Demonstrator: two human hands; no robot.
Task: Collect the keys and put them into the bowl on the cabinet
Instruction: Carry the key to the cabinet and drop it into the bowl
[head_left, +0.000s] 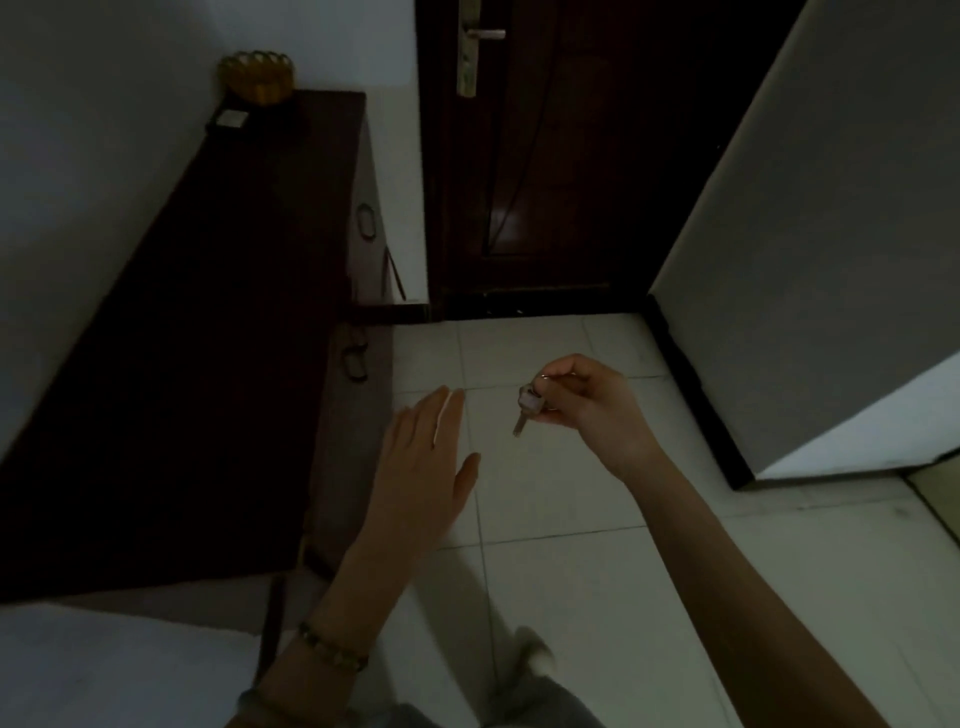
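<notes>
Right hand (587, 402) pinching keys (530, 402)

No readable text or labels anywhere.

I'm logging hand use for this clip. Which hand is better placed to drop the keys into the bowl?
Right. The right hand already pinches the keys, so it only has to carry them. The left hand is open and holds nothing, though it is nearer the cabinet where the bowl sits at the far end.

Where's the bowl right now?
In the head view, the yellow bowl sits upper left, at the far end of the dark cabinet against the wall, beside a small flat light object and left of the door.
</notes>
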